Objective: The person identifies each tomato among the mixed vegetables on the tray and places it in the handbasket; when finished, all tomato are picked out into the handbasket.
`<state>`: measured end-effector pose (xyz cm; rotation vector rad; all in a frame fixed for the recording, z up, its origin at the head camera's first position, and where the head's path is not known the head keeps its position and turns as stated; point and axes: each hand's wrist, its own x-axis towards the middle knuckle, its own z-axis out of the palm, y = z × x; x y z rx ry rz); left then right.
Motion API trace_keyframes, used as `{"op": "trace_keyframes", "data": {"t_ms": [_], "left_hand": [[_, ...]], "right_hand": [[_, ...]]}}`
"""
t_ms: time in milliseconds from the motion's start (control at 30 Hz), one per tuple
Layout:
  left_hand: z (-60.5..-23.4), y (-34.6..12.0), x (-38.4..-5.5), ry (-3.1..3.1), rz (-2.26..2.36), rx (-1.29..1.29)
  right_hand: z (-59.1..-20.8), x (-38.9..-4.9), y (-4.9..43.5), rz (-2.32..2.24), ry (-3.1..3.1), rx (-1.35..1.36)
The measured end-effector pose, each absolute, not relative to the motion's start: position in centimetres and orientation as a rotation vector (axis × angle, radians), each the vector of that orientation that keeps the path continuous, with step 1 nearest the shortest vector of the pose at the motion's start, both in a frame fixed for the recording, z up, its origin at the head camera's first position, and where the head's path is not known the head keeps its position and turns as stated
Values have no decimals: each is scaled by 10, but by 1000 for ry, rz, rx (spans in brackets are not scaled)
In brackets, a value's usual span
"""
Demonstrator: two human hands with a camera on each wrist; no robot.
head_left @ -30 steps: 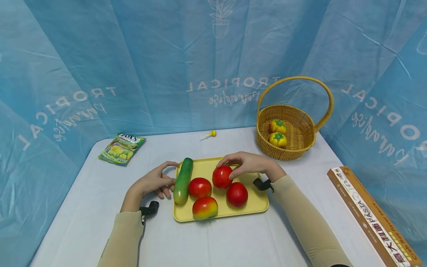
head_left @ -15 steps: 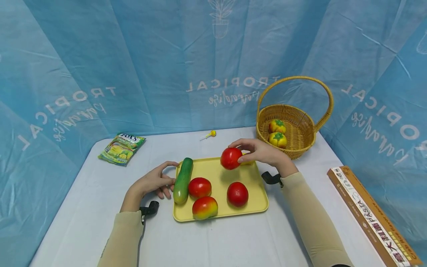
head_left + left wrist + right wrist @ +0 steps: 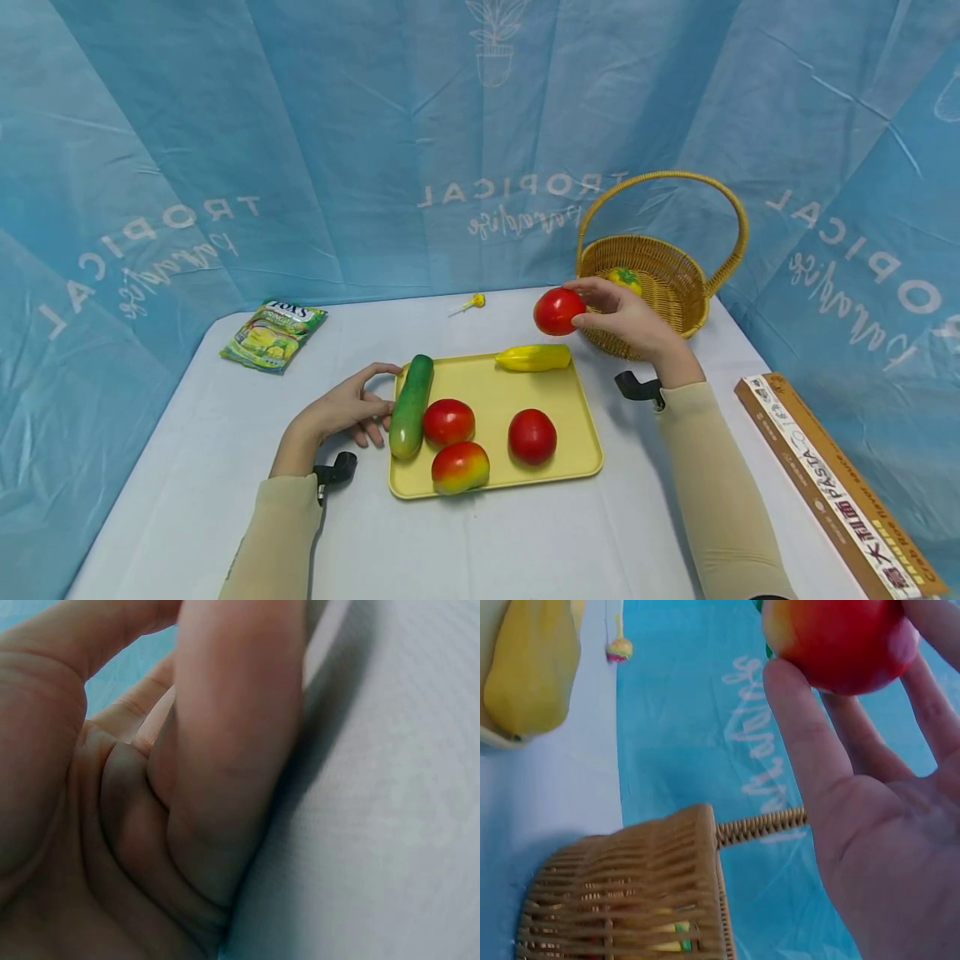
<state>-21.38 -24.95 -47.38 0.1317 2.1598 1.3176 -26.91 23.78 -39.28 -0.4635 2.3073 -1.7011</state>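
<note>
My right hand [image 3: 626, 321] grips a red round fruit [image 3: 558, 311] between thumb and fingers, raised in front of the wicker basket [image 3: 648, 343]. In the right wrist view the fruit [image 3: 840, 641] shows a yellow patch and bits of green at one end. One yellow-and-green fruit [image 3: 624, 279] shows inside the basket; the hand covers the rest. My left hand [image 3: 341, 408] rests with loosely bent fingers at the left rim of the yellow tray [image 3: 487, 383], beside a cucumber [image 3: 412, 408]. The left wrist view shows mostly fingers and white cloth.
On the tray lie two red round fruits, one left [image 3: 449, 422] and one right [image 3: 532, 437], a red-yellow mango [image 3: 461, 467] and a yellow elongated fruit [image 3: 534, 357]. Around it are a green FOX'S bag [image 3: 274, 335], a lollipop [image 3: 470, 303] and a pasta box [image 3: 840, 487].
My right hand has lifted the red fruit off the tray and carried it back and right toward the basket, uncovering the yellow elongated fruit. My left hand has stayed put.
</note>
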Motion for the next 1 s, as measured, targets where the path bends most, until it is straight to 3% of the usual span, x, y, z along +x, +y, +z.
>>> {"op": "trace_keyframes", "data": {"t_ms": [1000], "left_hand": [[-475, -250, -214, 2166, 1317, 139]], "right_hand": [[-418, -292, 276, -1966, 2435, 37]]}}
